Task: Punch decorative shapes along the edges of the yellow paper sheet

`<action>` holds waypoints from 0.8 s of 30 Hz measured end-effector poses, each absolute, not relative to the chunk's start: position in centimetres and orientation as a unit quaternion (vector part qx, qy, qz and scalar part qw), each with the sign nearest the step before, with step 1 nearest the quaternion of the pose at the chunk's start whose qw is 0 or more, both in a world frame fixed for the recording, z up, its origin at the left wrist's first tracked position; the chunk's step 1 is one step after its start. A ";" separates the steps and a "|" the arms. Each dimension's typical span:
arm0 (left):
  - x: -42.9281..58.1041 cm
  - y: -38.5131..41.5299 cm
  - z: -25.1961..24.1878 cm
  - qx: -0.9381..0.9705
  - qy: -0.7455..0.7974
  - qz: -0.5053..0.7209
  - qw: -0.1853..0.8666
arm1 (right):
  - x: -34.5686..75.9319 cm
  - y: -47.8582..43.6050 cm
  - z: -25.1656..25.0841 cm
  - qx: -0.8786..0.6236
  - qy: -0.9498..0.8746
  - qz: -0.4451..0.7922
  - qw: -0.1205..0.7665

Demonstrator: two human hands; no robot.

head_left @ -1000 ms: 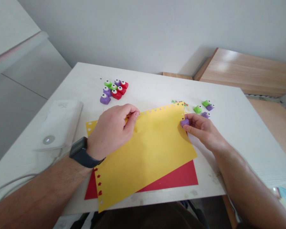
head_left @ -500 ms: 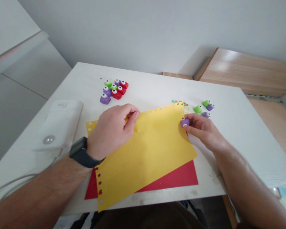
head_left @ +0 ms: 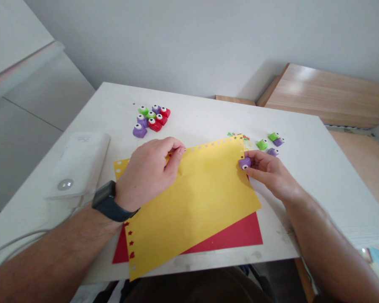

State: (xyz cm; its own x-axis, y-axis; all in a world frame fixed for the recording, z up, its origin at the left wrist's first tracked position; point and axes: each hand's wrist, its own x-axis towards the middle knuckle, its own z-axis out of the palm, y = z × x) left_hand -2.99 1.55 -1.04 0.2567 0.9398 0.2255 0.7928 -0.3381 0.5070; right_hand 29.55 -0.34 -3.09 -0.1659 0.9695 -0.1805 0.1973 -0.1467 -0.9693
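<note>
A yellow paper sheet (head_left: 196, 202) lies tilted on a red sheet (head_left: 236, 235) on the white table (head_left: 318, 176). Small shapes are punched along the yellow sheet's top and left edges. My left hand (head_left: 150, 172), with a dark watch on its wrist, pinches the yellow sheet's top edge near the middle. My right hand (head_left: 268, 172) holds a small purple paper punch (head_left: 244, 163) clamped on the yellow sheet's right edge, near the top corner.
Several purple, green and red punches (head_left: 151, 118) are clustered at the back of the table. Three more punches (head_left: 270, 143) and paper scraps lie behind my right hand. A white device (head_left: 78, 164) with a cable sits at the left. A wooden surface (head_left: 331, 92) stands at the back right.
My right hand has slid the purple punch slightly down the right edge, and its white button now shows. My left hand has stayed in place.
</note>
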 end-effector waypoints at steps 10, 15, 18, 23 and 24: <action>-3.0 1.5 -0.8 0.777 0.562 0.238 0.153 | 29.0 -0.3 -2.8 -0.545 -0.558 0.516 0.354; -2.9 1.5 -0.7 0.779 0.561 0.235 0.153 | 29.1 -0.2 -3.1 -0.541 -0.555 0.521 0.358; -2.9 1.5 -0.7 0.777 0.563 0.235 0.156 | 29.2 -0.1 -3.2 -0.544 -0.555 0.519 0.357; -2.9 1.5 -0.7 0.773 0.566 0.237 0.163 | 29.2 -0.2 -3.1 -0.549 -0.555 0.512 0.357; -2.9 1.5 -0.7 0.774 0.564 0.238 0.163 | 29.1 -0.2 -3.1 -0.550 -0.557 0.512 0.355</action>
State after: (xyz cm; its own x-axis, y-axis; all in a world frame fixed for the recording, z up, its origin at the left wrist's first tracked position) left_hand -2.94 1.47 -0.72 0.2496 0.9506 0.1844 0.7957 -0.3099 0.5204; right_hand 29.15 -0.21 -3.07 -0.1443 0.9751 -0.1682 0.2483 -0.1288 -0.9601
